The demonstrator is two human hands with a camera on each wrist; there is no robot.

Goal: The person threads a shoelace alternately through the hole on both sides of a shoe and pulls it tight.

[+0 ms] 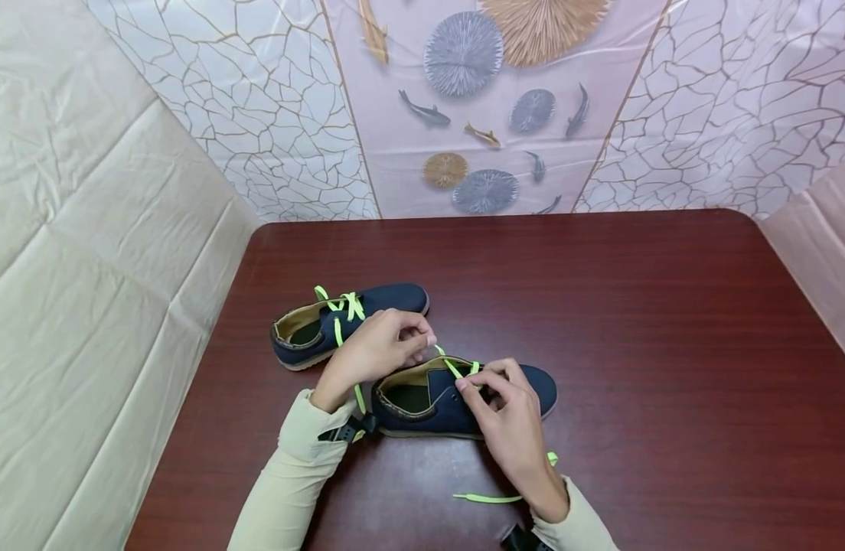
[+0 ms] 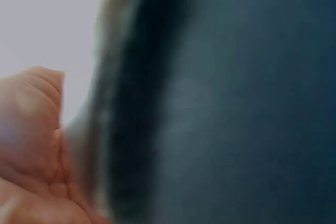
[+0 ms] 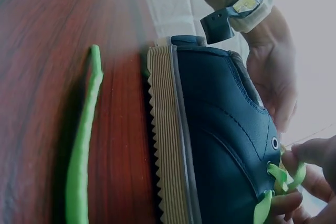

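Note:
A navy shoe with neon-green laces lies nearer me, toe to the right. My left hand is above its collar, thumb and fingers pinching the tip of a green shoelace. Over the eyelets my right hand pinches the same lace between thumb and forefinger. In the right wrist view, fingers hold the lace beside a bare metal eyelet. The left wrist view is mostly blurred shoe side, with part of the left palm.
Behind the left hand stands the matching navy shoe, its green laces partly threaded. A loose lace end lies on the brown table by the right wrist. Patterned cloth hangs past the table's far edge.

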